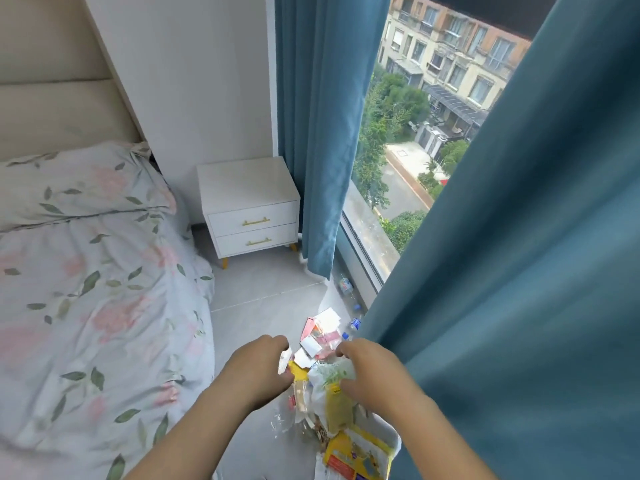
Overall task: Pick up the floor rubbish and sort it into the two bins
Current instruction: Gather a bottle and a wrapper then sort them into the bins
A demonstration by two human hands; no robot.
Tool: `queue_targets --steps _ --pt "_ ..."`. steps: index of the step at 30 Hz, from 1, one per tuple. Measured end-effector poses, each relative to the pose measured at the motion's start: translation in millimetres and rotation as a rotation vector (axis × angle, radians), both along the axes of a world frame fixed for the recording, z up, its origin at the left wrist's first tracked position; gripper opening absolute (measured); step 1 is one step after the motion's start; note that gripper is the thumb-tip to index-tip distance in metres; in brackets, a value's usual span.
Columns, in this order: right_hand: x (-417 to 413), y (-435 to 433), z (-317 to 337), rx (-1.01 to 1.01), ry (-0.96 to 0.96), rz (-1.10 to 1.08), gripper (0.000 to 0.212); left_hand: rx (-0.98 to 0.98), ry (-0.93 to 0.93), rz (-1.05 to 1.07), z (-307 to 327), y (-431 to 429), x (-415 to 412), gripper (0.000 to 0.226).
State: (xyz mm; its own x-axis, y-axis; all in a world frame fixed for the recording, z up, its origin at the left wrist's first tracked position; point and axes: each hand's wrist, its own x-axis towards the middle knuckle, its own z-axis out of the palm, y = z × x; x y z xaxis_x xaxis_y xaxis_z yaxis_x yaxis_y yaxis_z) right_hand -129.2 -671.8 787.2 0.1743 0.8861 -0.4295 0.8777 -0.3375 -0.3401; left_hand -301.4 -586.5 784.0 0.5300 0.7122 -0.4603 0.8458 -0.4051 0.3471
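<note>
While right hand (367, 372) grips bag (329, 373), print unreadable.

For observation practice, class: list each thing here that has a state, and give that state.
Nightstand drawers: both shut.
Curtains: parted.
Left hand: grips a white wrapper.
Right hand: grips a plastic bag.
Bottle: lying on the floor.
Rubbish: heaped on the floor, unsorted.

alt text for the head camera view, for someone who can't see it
A left hand pinches a white scrap and a right hand grips a crumpled plastic bag above a pile of floor rubbish by the window. A few plastic bottles lie along its base between blue curtains; a floral bed and white nightstand stand beyond.
</note>
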Motion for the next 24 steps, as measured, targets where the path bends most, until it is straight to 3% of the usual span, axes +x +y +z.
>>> queue_targets --steps 14,24 --pt "-23 116 -15 0.011 -0.030 0.108 0.045 -0.016 -0.063 0.132 -11 100 -38 0.048" --pt "-59 233 -13 0.015 -0.068 0.064 0.046 0.001 -0.069 0.059 -7 226 -75 0.046"
